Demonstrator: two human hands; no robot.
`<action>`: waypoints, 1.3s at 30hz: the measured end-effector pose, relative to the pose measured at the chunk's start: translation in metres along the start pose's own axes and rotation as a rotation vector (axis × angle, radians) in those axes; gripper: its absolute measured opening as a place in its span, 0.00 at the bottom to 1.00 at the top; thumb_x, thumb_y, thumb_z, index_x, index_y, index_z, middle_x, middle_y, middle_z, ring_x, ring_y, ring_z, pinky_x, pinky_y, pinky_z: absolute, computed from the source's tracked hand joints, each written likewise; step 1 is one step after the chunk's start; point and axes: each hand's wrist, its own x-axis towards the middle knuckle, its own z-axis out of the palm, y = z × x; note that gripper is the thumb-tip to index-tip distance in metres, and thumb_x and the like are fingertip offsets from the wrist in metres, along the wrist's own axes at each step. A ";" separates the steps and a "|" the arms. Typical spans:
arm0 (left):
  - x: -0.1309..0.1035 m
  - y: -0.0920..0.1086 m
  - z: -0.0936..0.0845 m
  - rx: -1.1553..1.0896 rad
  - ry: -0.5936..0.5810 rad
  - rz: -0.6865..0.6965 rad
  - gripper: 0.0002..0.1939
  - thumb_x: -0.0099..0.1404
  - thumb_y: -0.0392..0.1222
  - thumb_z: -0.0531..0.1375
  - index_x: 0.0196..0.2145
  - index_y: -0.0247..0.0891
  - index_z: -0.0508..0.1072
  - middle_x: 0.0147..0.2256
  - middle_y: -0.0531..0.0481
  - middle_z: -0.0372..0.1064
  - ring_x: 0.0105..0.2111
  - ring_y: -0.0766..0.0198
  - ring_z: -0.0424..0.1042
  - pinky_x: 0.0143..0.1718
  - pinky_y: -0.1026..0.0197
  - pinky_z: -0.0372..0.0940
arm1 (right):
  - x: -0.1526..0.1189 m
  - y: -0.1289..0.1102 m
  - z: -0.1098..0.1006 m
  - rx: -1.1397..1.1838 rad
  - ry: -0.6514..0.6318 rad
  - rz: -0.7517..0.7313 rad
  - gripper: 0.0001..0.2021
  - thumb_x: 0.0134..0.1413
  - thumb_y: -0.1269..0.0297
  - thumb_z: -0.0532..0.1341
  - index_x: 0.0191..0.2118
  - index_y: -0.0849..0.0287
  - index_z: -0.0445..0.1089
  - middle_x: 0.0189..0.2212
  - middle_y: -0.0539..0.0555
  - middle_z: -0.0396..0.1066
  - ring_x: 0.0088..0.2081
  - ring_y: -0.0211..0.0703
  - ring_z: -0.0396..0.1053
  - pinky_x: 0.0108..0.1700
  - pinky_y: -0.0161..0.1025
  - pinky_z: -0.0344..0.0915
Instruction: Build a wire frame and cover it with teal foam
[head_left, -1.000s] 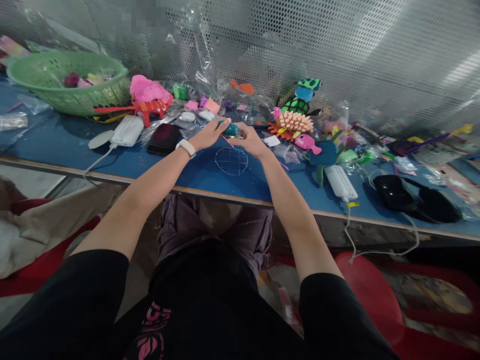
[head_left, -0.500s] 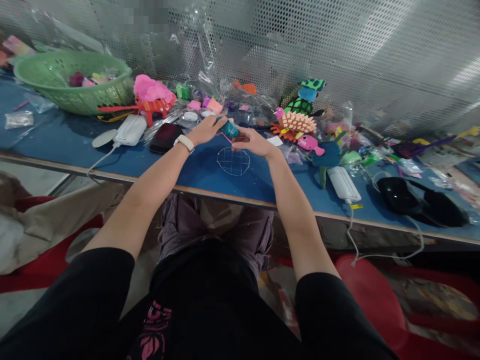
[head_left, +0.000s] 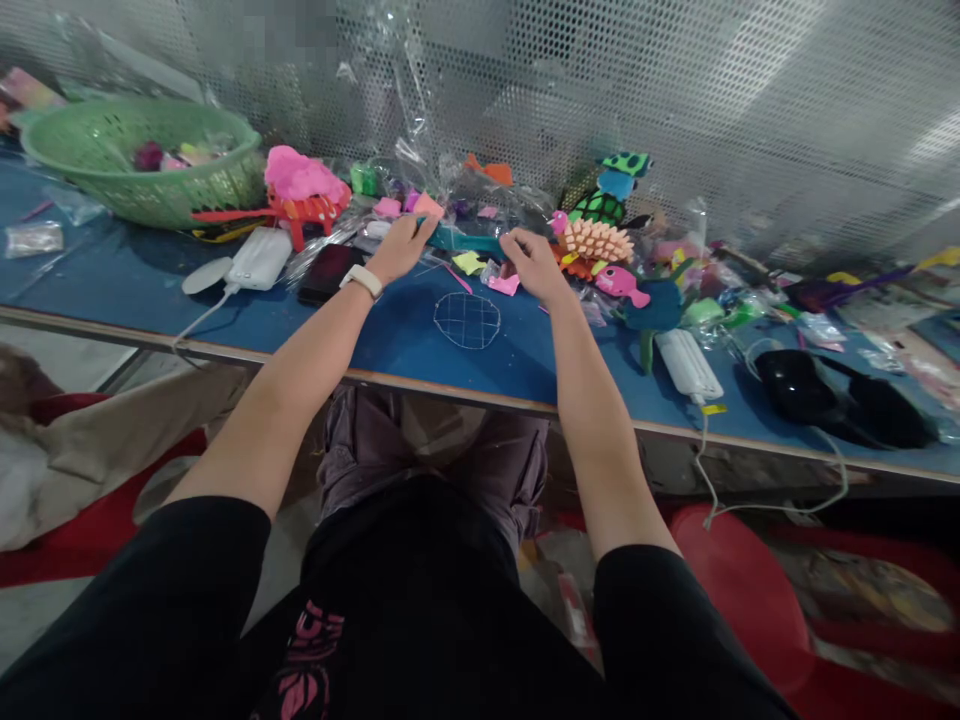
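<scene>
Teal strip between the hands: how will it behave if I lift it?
The teal strip is probably soft and floppy, drawn out long between left hand and right hand. Its slender shape suggests little weight and little tendency to roll.

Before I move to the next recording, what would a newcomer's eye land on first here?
Probably the teal strip held between the left hand and right hand, above a round wire grid on the blue table. Next, the big green basket at the far left and the pink-topped red toy just right of it.
</scene>
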 end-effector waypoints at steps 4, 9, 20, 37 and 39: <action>-0.001 -0.003 0.005 0.046 0.027 0.010 0.29 0.86 0.67 0.53 0.30 0.48 0.63 0.30 0.44 0.65 0.40 0.44 0.76 0.56 0.36 0.72 | 0.007 0.005 0.010 0.020 0.060 -0.059 0.43 0.62 0.10 0.58 0.55 0.47 0.74 0.38 0.55 0.75 0.43 0.57 0.82 0.47 0.59 0.85; -0.001 -0.004 0.010 0.049 0.082 -0.002 0.29 0.86 0.68 0.52 0.32 0.47 0.68 0.30 0.43 0.66 0.42 0.41 0.78 0.57 0.36 0.73 | 0.011 0.007 0.024 0.116 -0.035 -0.060 0.32 0.66 0.31 0.67 0.65 0.44 0.70 0.47 0.56 0.76 0.45 0.55 0.80 0.46 0.56 0.82; -0.004 0.006 0.011 0.060 0.080 -0.021 0.32 0.86 0.71 0.49 0.31 0.47 0.65 0.30 0.41 0.68 0.39 0.43 0.77 0.55 0.36 0.75 | 0.005 -0.004 0.048 0.270 -0.070 0.044 0.32 0.70 0.26 0.59 0.58 0.48 0.78 0.42 0.56 0.79 0.37 0.50 0.75 0.36 0.49 0.78; -0.016 0.027 0.018 -0.254 -0.172 -0.263 0.31 0.87 0.70 0.56 0.33 0.45 0.61 0.23 0.54 0.55 0.22 0.65 0.63 0.24 0.59 0.59 | -0.005 -0.011 0.037 -0.241 -0.137 -0.211 0.45 0.70 0.15 0.52 0.71 0.45 0.76 0.62 0.63 0.76 0.67 0.71 0.74 0.77 0.82 0.69; -0.017 0.029 0.018 -0.264 -0.164 -0.261 0.32 0.84 0.75 0.55 0.36 0.44 0.64 0.26 0.54 0.56 0.23 0.64 0.64 0.25 0.59 0.61 | -0.006 -0.011 0.038 -0.291 -0.153 -0.222 0.47 0.67 0.14 0.56 0.72 0.45 0.76 0.64 0.64 0.76 0.68 0.73 0.73 0.77 0.83 0.67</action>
